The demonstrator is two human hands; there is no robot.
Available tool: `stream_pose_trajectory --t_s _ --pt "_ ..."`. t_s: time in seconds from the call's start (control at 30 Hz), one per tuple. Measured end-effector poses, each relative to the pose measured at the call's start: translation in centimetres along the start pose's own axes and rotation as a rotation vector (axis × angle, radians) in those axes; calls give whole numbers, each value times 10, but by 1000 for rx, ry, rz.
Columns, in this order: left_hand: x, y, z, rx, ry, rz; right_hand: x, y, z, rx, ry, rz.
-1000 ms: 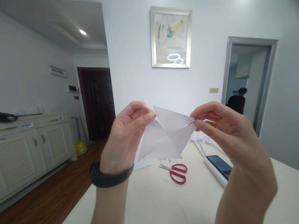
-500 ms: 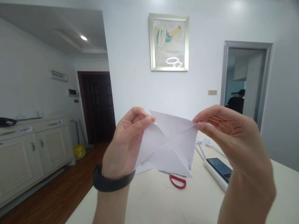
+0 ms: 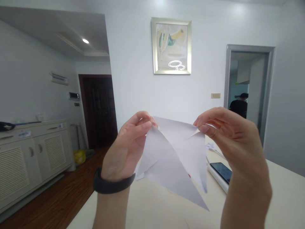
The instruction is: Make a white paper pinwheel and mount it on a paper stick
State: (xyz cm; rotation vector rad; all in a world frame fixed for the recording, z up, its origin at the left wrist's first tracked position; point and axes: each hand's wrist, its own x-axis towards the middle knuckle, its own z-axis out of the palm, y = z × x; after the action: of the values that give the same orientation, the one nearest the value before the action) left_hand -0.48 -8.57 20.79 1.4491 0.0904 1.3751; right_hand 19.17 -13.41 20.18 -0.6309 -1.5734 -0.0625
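A white sheet of paper [image 3: 173,159], cut into pointed flaps, hangs in the air in front of me above a cream table [image 3: 152,206]. My left hand [image 3: 126,146], with a black band on its wrist, pinches the paper's upper left corner. My right hand [image 3: 228,136] pinches the upper right corner between thumb and fingers. Long triangular flaps droop down toward the table and hide most of the red scissors [image 3: 189,175], of which only a sliver shows.
A phone [image 3: 221,171] lies on a white box at the table's right, with white paper pieces [image 3: 212,147] behind it. A white cabinet [image 3: 30,156] stands left on a wooden floor. Another person [image 3: 239,106] stands in the far doorway.
The paper has opened out: its flaps have dropped and lengthened toward me, now covering the scissors. Both hands keep their pinch and stay nearly in place.
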Motion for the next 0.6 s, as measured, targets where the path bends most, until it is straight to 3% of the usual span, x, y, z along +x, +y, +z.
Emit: stream_pose_trajectory --t_s 0.6 --pt "7 -5 -5 193 14 152 3 9 -4 30 -23 67"
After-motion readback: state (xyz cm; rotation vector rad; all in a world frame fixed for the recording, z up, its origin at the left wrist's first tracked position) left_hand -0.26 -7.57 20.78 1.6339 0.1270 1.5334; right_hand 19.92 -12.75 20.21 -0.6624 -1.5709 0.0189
